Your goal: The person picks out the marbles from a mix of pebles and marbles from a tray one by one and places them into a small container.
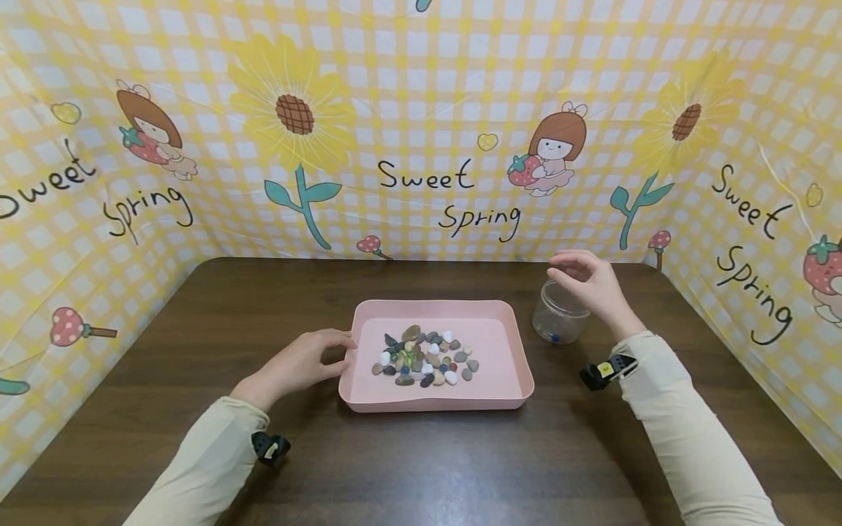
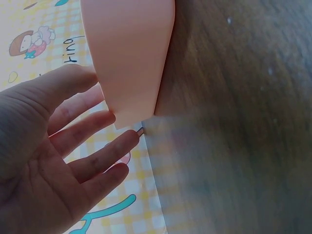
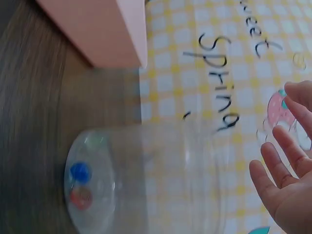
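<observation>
My left hand (image 1: pixel 302 365) is at the left end of a pink tray (image 1: pixel 434 404), with thumb and fingertips right at its rim. In the left wrist view the fingers are spread and loosely bent beside the outer wall. Inside the tray lies a loose pile of pebbles (image 1: pixel 427 358), grey, white, brown and black, with some green-yellow pieces among them. My right hand (image 1: pixel 595 288) hovers over the mouth of a clear jar (image 1: pixel 560 321), with loosely bent fingers and nothing visible in them. At the jar's bottom are a blue ball (image 3: pixel 80 172) and a reddish one (image 3: pixel 81 197).
The dark wooden table (image 1: pixel 421 467) carries the tray in the middle and the jar to its right, close beside it. A yellow checked cloth (image 1: pixel 421 131) with printed flowers and lettering stands as a wall behind and on both sides.
</observation>
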The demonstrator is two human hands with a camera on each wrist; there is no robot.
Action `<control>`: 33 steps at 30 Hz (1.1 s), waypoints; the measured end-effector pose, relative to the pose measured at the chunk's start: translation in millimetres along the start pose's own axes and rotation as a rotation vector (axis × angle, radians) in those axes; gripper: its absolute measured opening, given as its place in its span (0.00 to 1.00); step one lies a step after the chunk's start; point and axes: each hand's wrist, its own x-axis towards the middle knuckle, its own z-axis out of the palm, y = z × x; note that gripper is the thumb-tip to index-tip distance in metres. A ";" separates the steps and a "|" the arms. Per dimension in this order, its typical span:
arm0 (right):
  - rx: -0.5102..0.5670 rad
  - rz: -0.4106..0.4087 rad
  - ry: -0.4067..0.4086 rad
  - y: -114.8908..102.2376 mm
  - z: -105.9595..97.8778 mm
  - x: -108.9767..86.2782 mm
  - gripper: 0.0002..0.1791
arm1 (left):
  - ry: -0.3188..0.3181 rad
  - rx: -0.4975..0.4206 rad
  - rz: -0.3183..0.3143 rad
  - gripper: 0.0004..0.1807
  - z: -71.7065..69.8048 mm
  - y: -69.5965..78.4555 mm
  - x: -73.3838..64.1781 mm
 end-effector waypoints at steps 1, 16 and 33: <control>-0.005 0.002 -0.014 2.1 1.7 1.8 0.15 | 0.001 0.000 0.000 0.15 0.0 0.1 -0.1; 0.054 -0.041 -0.207 -8.7 29.0 6.7 0.15 | 0.010 0.015 0.019 0.15 1.9 -1.5 0.4; 0.109 -0.033 -0.425 -26.4 59.4 6.1 0.14 | -0.007 0.073 0.020 0.18 -0.2 -0.4 -2.1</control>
